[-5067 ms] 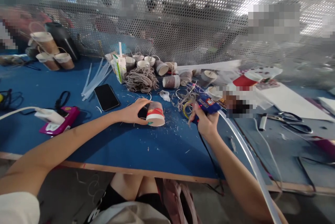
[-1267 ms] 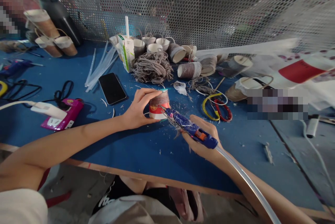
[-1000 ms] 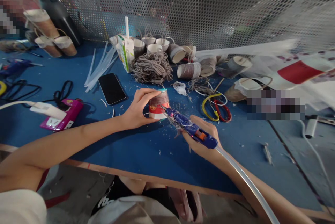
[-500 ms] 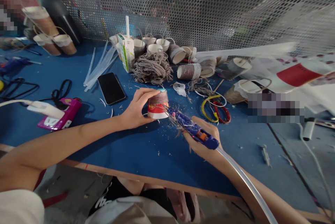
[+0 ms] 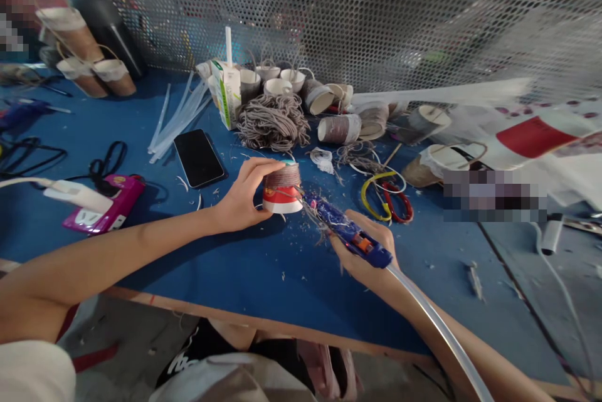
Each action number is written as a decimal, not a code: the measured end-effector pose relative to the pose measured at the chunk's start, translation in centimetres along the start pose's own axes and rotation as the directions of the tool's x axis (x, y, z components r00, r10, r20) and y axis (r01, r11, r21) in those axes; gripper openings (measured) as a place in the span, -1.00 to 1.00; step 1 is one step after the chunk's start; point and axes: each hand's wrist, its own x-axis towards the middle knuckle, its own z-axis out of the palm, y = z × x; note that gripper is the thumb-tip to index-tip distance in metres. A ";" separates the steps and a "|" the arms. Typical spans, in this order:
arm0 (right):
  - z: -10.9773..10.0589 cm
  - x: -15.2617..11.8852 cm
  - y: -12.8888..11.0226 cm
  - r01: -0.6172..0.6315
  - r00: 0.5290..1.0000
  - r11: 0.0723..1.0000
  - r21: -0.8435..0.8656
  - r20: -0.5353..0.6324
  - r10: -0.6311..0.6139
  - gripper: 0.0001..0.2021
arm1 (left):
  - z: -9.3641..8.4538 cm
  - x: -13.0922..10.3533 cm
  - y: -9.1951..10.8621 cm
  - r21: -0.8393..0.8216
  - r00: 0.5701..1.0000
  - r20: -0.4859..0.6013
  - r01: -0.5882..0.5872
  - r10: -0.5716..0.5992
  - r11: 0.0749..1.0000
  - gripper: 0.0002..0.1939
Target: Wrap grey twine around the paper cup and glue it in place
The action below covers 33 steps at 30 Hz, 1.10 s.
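String (image 5: 288, 175) is wound around the narrow top of a paper cup (image 5: 282, 197), which is clamped between thumb and fingers of the left hand (image 5: 243, 198) over the table (image 5: 226, 283). A glue gun (image 5: 347, 227) is gripped by the right hand (image 5: 369, 248), fingers curled around it, its tip pointed at the cup's side; whether they touch cannot be told. A phone (image 5: 199, 158) is seen nearby.

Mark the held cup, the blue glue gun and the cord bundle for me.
Held cup (image 5: 284, 195), head view: its red band.
Blue glue gun (image 5: 345, 226), head view: middle of its body.
Cord bundle (image 5: 273, 123), head view: middle of the pile.
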 end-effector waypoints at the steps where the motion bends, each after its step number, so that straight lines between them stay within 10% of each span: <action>1: 0.0 0.0 0.0 -0.013 1.000 1.000 0.002 0.006 0.013 -0.73 | 0.0 0.0 0.0 -0.004 1.000 -0.004 -0.004 0.004 1.000 -0.28; 12: -0.2 0.8 0.9 -0.125 0.992 0.992 -0.029 -0.009 0.125 -0.70 | -0.1 0.1 -0.1 -0.001 0.992 -0.127 -0.001 0.001 1.000 -0.39; 15: -0.4 1.3 2.2 -0.073 0.997 0.978 -0.194 -0.016 0.072 -0.61 | 0.1 -0.1 -0.3 -0.019 0.953 -0.297 0.053 -0.056 0.998 -0.24; 20: 0.4 1.4 3.2 -0.330 0.927 0.839 -0.432 0.021 0.375 -0.42 | 0.7 -0.3 -1.1 -0.111 0.857 -0.505 0.059 -0.107 0.992 -0.14; 33: -0.2 0.6 4.7 -0.257 0.964 0.887 -0.384 -0.034 0.265 -0.16 | 0.6 -0.2 -0.7 0.032 0.927 -0.358 -0.103 0.108 0.994 -0.13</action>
